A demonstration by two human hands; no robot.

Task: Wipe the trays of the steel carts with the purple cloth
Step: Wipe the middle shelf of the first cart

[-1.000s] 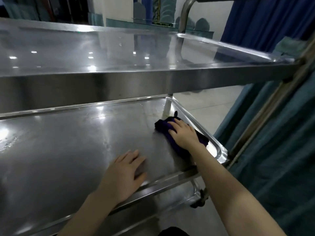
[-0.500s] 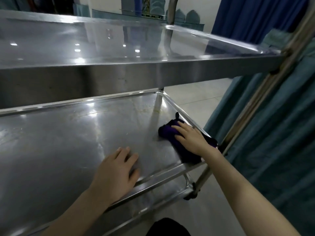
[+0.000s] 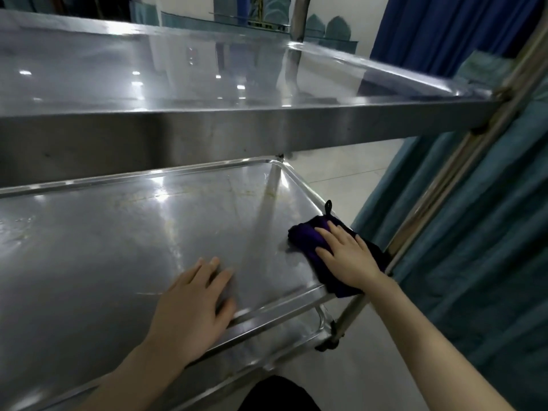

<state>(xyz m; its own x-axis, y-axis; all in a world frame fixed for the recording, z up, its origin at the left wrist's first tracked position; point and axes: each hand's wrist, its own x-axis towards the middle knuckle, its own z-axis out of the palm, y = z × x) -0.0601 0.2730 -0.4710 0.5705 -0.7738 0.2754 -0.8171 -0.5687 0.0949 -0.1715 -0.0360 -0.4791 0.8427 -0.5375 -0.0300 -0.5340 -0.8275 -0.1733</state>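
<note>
Steel tray (image 3: 103, 247), purple cloth (image 3: 305, 241) under right hand (image 3: 347, 259)

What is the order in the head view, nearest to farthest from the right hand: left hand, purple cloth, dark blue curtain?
1. purple cloth, under the right hand.
2. left hand, leftward on the same tray.
3. dark blue curtain, far back, upper right.

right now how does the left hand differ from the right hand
The right hand presses the purple cloth; the left hand rests on bare steel. The right hand is at the right edge of the lower tray; the left hand is nearer its front rim. Both lie flat, fingers straight, on that tray.
</note>
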